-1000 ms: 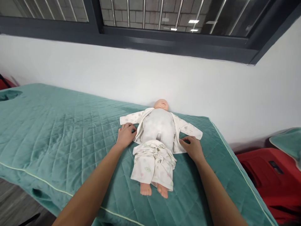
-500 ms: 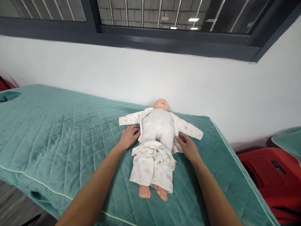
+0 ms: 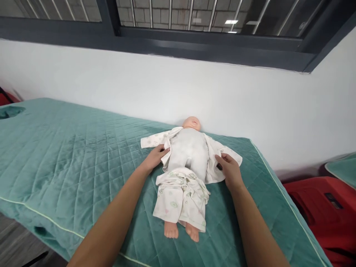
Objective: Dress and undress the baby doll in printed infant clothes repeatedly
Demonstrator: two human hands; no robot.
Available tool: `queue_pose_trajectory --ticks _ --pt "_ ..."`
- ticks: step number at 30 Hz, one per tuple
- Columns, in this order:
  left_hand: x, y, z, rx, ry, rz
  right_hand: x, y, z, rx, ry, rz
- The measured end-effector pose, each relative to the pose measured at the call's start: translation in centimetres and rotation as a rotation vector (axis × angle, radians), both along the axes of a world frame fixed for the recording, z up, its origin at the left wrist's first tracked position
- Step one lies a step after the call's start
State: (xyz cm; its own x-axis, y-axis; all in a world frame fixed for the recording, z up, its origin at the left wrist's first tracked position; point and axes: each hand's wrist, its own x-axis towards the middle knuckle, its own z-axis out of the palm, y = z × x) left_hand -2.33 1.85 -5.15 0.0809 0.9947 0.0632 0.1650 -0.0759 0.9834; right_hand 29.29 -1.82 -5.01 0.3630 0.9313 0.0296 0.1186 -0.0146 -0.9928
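Toward the right end of a green quilted bed [image 3: 69,155], the left hand [image 3: 155,157] pinches one open front of a patterned white shirt [image 3: 213,170]. Beside it I see the doll [image 3: 189,146] wearing it, face up, head at the wall-side edge, feet toward the near edge. The right hand [image 3: 230,170], nearer the right edge, pinches the other front, thumb and fingertips closed.

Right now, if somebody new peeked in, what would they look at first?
Probably the doll, lying face up near the middle of the picture on a green quilted cover, its whitish body showing between the sides of its open jacket. Next come the left hand and right hand, touching opposite sides of that jacket. The bright red object at the right edge stands out too.
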Motion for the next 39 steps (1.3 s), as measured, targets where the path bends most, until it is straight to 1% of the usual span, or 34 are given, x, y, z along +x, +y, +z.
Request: queue_pose_trajectory --ticks 2,4,6,8,9,11,12,14,16,19,22,23,25,26,27,28,31,32,34,35,39 --pt "-0.2 -0.2 -0.2 -0.046 -0.078 0.068 0.8 -0.3 0.1 0.021 -0.006 -0.086" --pt "-0.5 -0.4 -0.4 -0.051 -0.208 0.185 1.7 -0.7 0.3 0.015 -0.056 -0.161" --pt "-0.9 -0.5 -0.5 -0.042 -0.378 0.301 2.7 -1.0 0.5 -0.02 -0.149 -0.215" --pt "-1.3 -0.6 -0.5 -0.032 -0.475 0.408 3.5 -1.2 0.7 -0.055 -0.298 -0.271" --pt "-1.5 -0.7 -0.5 -0.023 -0.471 0.457 3.7 -1.3 0.8 -0.068 -0.392 -0.295" --pt "-1.9 -1.0 -0.4 0.001 -0.346 0.543 3.9 -1.4 0.9 -0.062 -0.589 -0.325" --pt "-2.0 -1.1 -0.4 0.012 -0.261 0.572 3.7 -1.5 0.9 -0.035 -0.671 -0.327" --pt "-2.1 -1.5 -0.3 0.024 -0.101 0.614 2.9 -1.8 1.0 0.075 -0.76 -0.311" --pt "-2.2 -1.9 -0.3 0.032 0.0 0.653 1.3 -2.4 1.3 0.207 -0.738 -0.218" --pt "-2.1 -2.3 -0.4 0.047 0.085 0.713 -1.8 -3.5 1.9 0.368 -0.651 0.054" --pt "-1.9 -2.7 -0.5 0.123 0.192 0.774 -4.5 -4.6 2.6 0.522 -0.705 0.259" --pt "-1.8 -2.8 -0.6 0.17 0.229 0.801 -5.2 -4.9 2.8 0.546 -0.73 0.318" --pt "-1.4 -3.2 -0.5 0.263 0.25 0.824 -6.0 -5.4 3.1 0.527 -0.748 0.444" --pt "-1.2 -3.4 -0.4 0.287 0.226 0.794 -6.2 -5.6 3.2 0.497 -0.744 0.501" --pt "-0.9 -3.7 -0.3 0.289 0.183 0.72 -6.3 -5.8 3.3 0.462 -0.738 0.548" --pt "-0.6 -4.0 -0.1 0.266 0.13 0.597 -6.3 -5.9 3.4 0.424 -0.73 0.588" --pt "0.1 -5.0 0.5 0.115 -0.013 0.133 -6.2 -6.2 4.1 0.329 -0.712 0.694" --pt "0.2 -5.3 0.8 0.067 -0.044 0.015 -6.2 -6.3 4.3 0.306 -0.709 0.732" --pt "0.2 -5.8 1.2 0.009 -0.078 -0.147 -6.1 -6.5 4.8 0.268 -0.703 0.807" --pt "0.1 -6.0 1.4 0.007 -0.078 -0.21 -6.0 -6.5 5.1 0.253 -0.701 0.839" --pt "-1.0 -6.5 1.9 0.077 0.002 -0.458 -6.0 -6.6 5.5 0.209 -0.705 0.92"
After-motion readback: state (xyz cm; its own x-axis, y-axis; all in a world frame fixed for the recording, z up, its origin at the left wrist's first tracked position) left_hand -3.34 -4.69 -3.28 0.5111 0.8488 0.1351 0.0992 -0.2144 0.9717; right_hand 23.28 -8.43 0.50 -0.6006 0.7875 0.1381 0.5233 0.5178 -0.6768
